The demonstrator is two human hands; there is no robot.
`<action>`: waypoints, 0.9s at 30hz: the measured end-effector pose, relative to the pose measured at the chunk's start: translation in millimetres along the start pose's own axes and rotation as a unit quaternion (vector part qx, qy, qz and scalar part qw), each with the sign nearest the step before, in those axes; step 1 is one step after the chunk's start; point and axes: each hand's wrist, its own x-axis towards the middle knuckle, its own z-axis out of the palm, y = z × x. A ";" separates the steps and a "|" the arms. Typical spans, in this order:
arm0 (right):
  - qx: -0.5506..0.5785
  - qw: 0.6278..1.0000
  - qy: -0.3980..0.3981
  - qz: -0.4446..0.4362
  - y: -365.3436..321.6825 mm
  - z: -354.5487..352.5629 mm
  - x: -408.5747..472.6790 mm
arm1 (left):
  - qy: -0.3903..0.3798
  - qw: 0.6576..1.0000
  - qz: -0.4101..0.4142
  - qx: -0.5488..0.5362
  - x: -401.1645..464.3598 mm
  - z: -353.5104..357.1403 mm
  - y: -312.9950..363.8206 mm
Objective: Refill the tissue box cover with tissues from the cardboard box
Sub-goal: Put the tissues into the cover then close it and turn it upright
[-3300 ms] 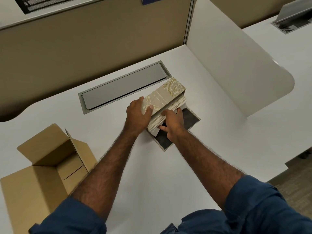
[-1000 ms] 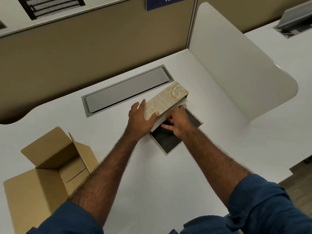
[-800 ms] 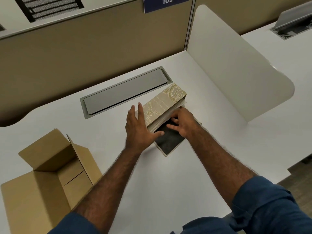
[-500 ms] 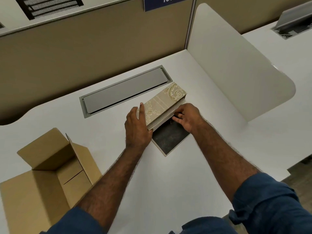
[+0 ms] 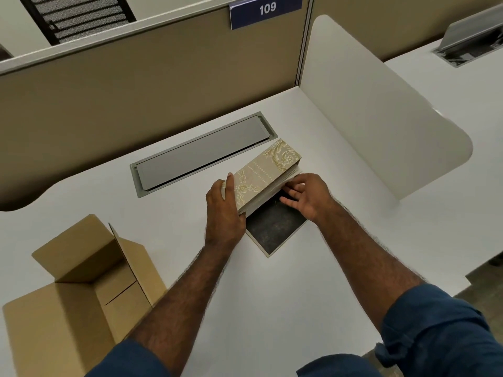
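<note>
A dark blue sign (image 5: 266, 10) on top of the tan partition (image 5: 152, 77) reads "109" in white; nothing else is legible.

Bench (image 5: 272, 295): white top, curved cut-out at its far left edge.
Cable hatch (image 5: 201, 153): grey metal flap, shut, set flush in the bench.
Back partition (image 5: 136, 85): tan fabric panel with a pale top rail.
Number plate (image 5: 266, 10): blue, reads 109 (white digits).
Side divider (image 5: 381, 104): white, rounded corner, upright at the right.
Neighbouring desk (image 5: 462, 85): white, its hatch propped open.
Floor (image 5: 487, 284): grey-brown, lower right.
</note>
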 end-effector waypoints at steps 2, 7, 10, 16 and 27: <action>0.009 1.000 -0.007 0.004 0.5 -4.3 -0.1 | 0.004 1.000 0.007 -0.005 -3.1 0.6 0.6; -0.019 1.000 -0.017 -0.009 4.5 -6.0 -2.7 | 0.014 1.000 0.023 0.001 -9.2 2.7 2.3; -0.025 0.999 -0.018 -0.014 4.0 -7.2 -5.0 | 0.026 0.999 0.042 0.004 -14.5 5.1 2.6; 0.100 0.992 -0.067 0.030 2.0 -29.7 -3.3 | 0.072 0.992 0.105 -0.002 -28.1 14.7 3.3; 0.259 0.950 -0.161 0.062 10.8 -51.9 -3.2 | 0.115 0.950 0.290 -0.003 -68.4 30.5 4.7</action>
